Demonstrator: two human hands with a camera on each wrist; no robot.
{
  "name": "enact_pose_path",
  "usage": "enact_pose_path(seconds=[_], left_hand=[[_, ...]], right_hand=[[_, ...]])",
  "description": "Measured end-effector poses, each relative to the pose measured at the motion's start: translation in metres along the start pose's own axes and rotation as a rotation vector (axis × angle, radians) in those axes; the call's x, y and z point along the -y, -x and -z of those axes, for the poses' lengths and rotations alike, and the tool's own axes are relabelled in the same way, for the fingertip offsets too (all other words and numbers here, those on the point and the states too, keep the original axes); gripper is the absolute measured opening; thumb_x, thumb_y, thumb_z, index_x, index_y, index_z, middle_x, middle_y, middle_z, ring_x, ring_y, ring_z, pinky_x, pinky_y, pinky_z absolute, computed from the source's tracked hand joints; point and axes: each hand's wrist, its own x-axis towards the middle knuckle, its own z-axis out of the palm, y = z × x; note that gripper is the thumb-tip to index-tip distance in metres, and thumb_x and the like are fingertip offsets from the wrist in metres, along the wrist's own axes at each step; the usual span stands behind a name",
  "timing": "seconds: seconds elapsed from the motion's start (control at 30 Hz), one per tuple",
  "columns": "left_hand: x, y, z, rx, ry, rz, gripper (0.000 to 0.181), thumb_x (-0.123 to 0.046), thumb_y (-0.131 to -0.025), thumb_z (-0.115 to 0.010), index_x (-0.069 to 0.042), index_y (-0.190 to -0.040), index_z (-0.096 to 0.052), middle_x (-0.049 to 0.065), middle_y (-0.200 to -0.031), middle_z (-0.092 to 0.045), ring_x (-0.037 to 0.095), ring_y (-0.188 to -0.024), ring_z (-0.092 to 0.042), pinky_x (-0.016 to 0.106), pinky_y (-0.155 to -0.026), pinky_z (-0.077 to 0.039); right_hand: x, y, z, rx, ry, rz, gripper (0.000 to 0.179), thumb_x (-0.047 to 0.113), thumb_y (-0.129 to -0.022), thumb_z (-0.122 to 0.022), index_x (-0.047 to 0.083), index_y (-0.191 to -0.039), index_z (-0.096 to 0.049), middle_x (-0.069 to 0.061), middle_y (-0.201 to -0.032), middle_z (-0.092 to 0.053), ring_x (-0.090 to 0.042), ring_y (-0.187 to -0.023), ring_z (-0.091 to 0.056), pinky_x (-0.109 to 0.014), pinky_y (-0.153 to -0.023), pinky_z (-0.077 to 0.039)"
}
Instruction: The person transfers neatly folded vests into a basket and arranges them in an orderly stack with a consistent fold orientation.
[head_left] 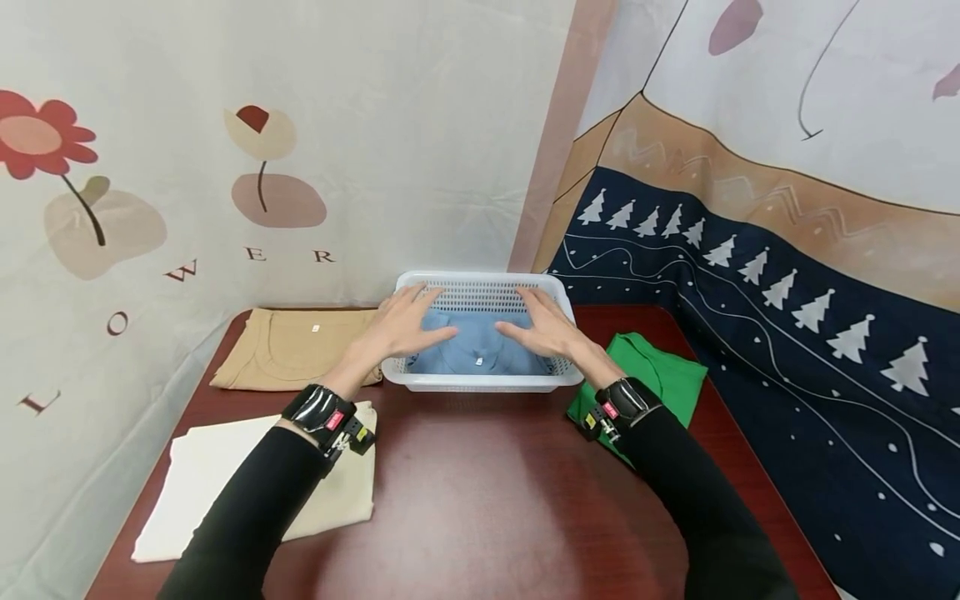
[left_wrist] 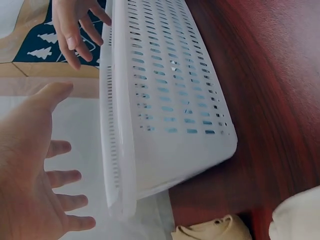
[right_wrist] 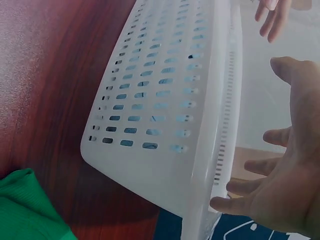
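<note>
A folded blue shirt (head_left: 480,343) lies inside the white plastic basket (head_left: 480,382), its small neck label facing up. Over the basket's left part hovers my left hand (head_left: 405,323), fingers spread and holding nothing. My right hand (head_left: 551,327) is spread the same way over the right part, also with nothing in it. In the left wrist view the left hand (left_wrist: 35,165) stands above the level of the basket rim (left_wrist: 122,100). The right wrist view has the right hand (right_wrist: 285,155) at the rim, with its lowest fingertip overlapping it.
A folded tan shirt (head_left: 300,346) lies left of the basket, and folded white and cream cloth (head_left: 217,467) is nearer, under the left forearm. Right of the basket a folded green shirt (head_left: 660,375) is partly covered by the right forearm. Printed curtains hang behind the dark red table (head_left: 465,500).
</note>
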Motion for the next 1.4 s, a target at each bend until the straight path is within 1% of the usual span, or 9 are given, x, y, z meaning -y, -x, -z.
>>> enact_pose_path(seconds=[0.2,0.3,0.43,0.57,0.7,0.87,1.07,1.27,1.4], left_hand=[[0.010,0.016,0.002,-0.017,-0.001,-0.002,0.096,-0.070,-0.104,-0.064,-0.016,-0.179,-0.034,0.024,-0.187,-0.026,0.059,-0.172,-0.020,0.079,-0.137,-0.017],[0.015,0.025,0.003,-0.029,0.009,-0.002,0.096,-0.069,-0.104,-0.065,-0.016,-0.178,-0.035,0.023,-0.187,-0.026,0.057,-0.173,-0.018,0.080,-0.137,-0.017],[0.023,0.040,0.005,-0.070,0.002,-0.017,0.094,-0.067,-0.103,-0.068,-0.018,-0.176,-0.039,0.023,-0.184,-0.032,0.054,-0.173,-0.022,0.081,-0.136,-0.020],[0.030,0.055,0.007,-0.111,-0.016,-0.042,0.092,-0.064,-0.102,-0.071,-0.015,-0.175,-0.042,0.025,-0.180,-0.037,0.055,-0.170,-0.026,0.076,-0.137,-0.025],[0.039,0.072,0.010,-0.123,-0.031,-0.025,0.094,-0.063,-0.102,-0.072,-0.012,-0.175,-0.041,0.026,-0.180,-0.037,0.058,-0.170,-0.024,0.076,-0.137,-0.024],[0.053,0.094,0.013,-0.144,-0.052,0.002,0.092,-0.064,-0.103,-0.071,-0.014,-0.175,-0.042,0.027,-0.181,-0.034,0.060,-0.170,-0.024,0.081,-0.134,-0.023],[0.071,0.118,0.014,-0.150,-0.031,0.023,0.092,-0.062,-0.103,-0.073,-0.011,-0.174,-0.042,0.030,-0.178,-0.038,0.059,-0.169,-0.027,0.072,-0.139,-0.019],[0.084,0.140,0.019,-0.172,-0.036,0.073,0.093,-0.063,-0.102,-0.074,-0.008,-0.171,-0.045,0.032,-0.176,-0.039,0.061,-0.166,-0.029,0.082,-0.130,-0.027],[0.093,0.156,0.021,-0.199,-0.057,0.083,0.092,-0.064,-0.103,-0.073,-0.010,-0.172,-0.044,0.031,-0.175,-0.041,0.064,-0.163,-0.032,0.083,-0.127,-0.031]], right_hand=[[0.004,0.012,-0.001,-0.018,0.037,0.014,0.099,0.069,-0.105,-0.064,0.017,-0.180,-0.026,-0.024,-0.187,-0.021,-0.048,-0.172,-0.029,-0.076,-0.134,-0.033],[0.007,0.018,-0.002,-0.024,0.043,0.031,0.098,0.068,-0.105,-0.066,0.017,-0.180,-0.028,-0.023,-0.188,-0.021,-0.049,-0.172,-0.029,-0.076,-0.135,-0.031],[0.010,0.024,-0.005,-0.042,0.065,0.065,0.097,0.066,-0.104,-0.068,0.016,-0.179,-0.031,-0.024,-0.186,-0.025,-0.050,-0.171,-0.031,-0.074,-0.136,-0.031],[0.014,0.030,-0.009,-0.060,0.112,0.100,0.095,0.065,-0.104,-0.069,0.015,-0.178,-0.035,-0.026,-0.184,-0.029,-0.052,-0.169,-0.034,-0.073,-0.135,-0.033],[0.023,0.036,-0.012,-0.062,0.126,0.127,0.094,0.064,-0.103,-0.069,0.015,-0.177,-0.037,-0.026,-0.183,-0.031,-0.051,-0.168,-0.035,-0.073,-0.135,-0.033],[0.034,0.045,-0.019,-0.060,0.113,0.159,0.093,0.065,-0.103,-0.069,0.017,-0.177,-0.038,-0.023,-0.184,-0.030,-0.049,-0.169,-0.034,-0.073,-0.136,-0.032],[0.050,0.052,-0.030,-0.058,0.108,0.214,0.090,0.065,-0.104,-0.068,0.022,-0.177,-0.038,-0.019,-0.185,-0.032,-0.047,-0.170,-0.035,-0.071,-0.136,-0.033],[0.071,0.052,-0.038,-0.053,0.124,0.263,0.088,0.064,-0.104,-0.068,0.023,-0.176,-0.040,-0.017,-0.184,-0.034,-0.045,-0.170,-0.035,-0.069,-0.137,-0.032],[0.087,0.053,-0.045,-0.047,0.142,0.299,0.087,0.064,-0.105,-0.067,0.023,-0.176,-0.039,-0.014,-0.183,-0.036,-0.041,-0.169,-0.037,-0.067,-0.136,-0.035]])
